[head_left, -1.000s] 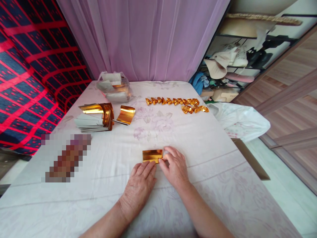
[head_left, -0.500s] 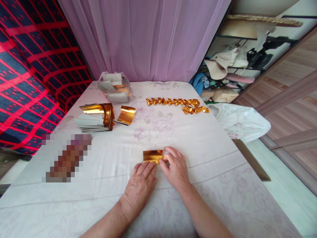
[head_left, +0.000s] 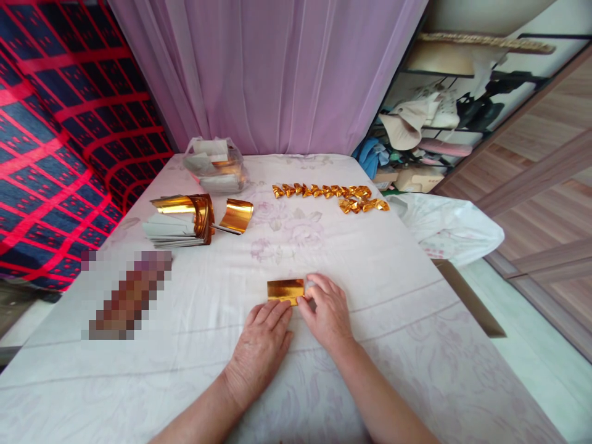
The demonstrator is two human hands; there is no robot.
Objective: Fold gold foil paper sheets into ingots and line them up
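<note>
A gold foil paper (head_left: 285, 291), folded into a narrow rectangle, lies flat on the cloth-covered table (head_left: 203, 370) in front of me. My left hand (head_left: 263, 333) lies flat, its fingertips pressing on the near edge of the paper. Its fingers are stretched out. At the paper's right end, my right hand (head_left: 328, 308) has its thumb and curled fingers closed on the corner. The part of the paper under my right fingers is hidden.
Stacked gold and white paper sheets (head_left: 180, 225) lie at the left, beside one curved gold sheet (head_left: 238, 216). Behind them stands a clear bag of papers (head_left: 215, 166). Folded gold pieces (head_left: 324, 191) form rows at the back right. A white plastic bag (head_left: 453, 228) hangs past the right edge.
Both hands and the folded paper stay almost where they were. The view has shifted only slightly.
</note>
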